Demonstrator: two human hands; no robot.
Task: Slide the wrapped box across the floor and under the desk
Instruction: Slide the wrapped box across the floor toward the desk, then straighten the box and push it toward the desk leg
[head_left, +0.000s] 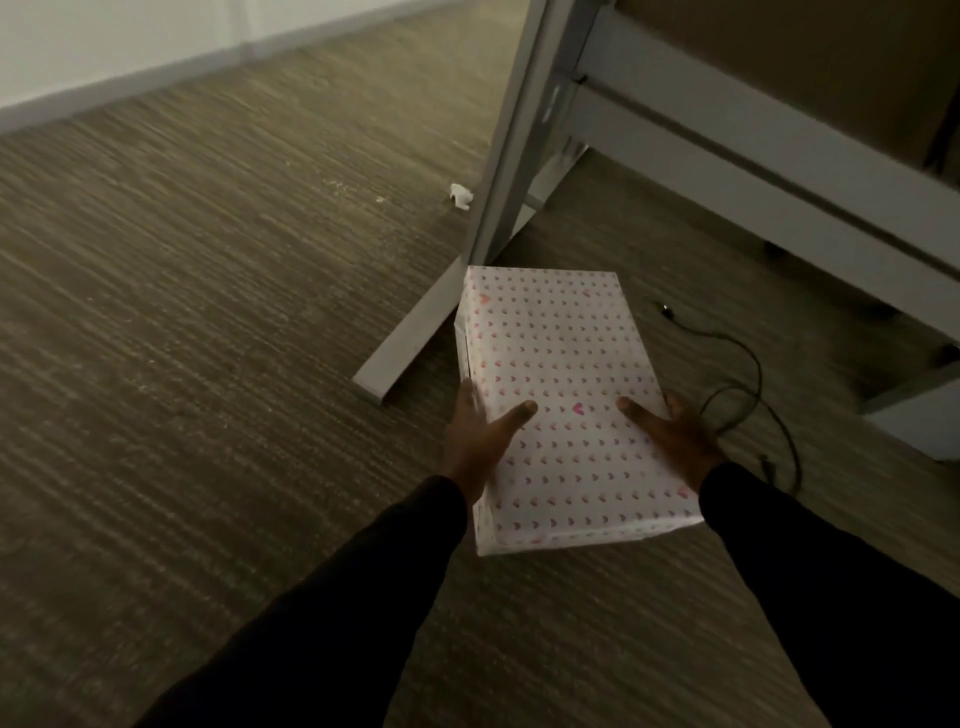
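The wrapped box, white paper with small pink hearts, lies flat on the carpet in front of the desk. Its far end sits right beside the grey desk leg and that leg's floor foot. My left hand grips the box's left side with the thumb laid on top. On the right side, my right hand holds the box the same way, thumb on top. Both arms are in dark sleeves. The desk's underside and crossbars fill the upper right.
A black cable loops on the carpet just right of the box. A crumpled white scrap lies left of the desk leg. Another grey desk foot stands at the far right. A white wall and baseboard run along the top left.
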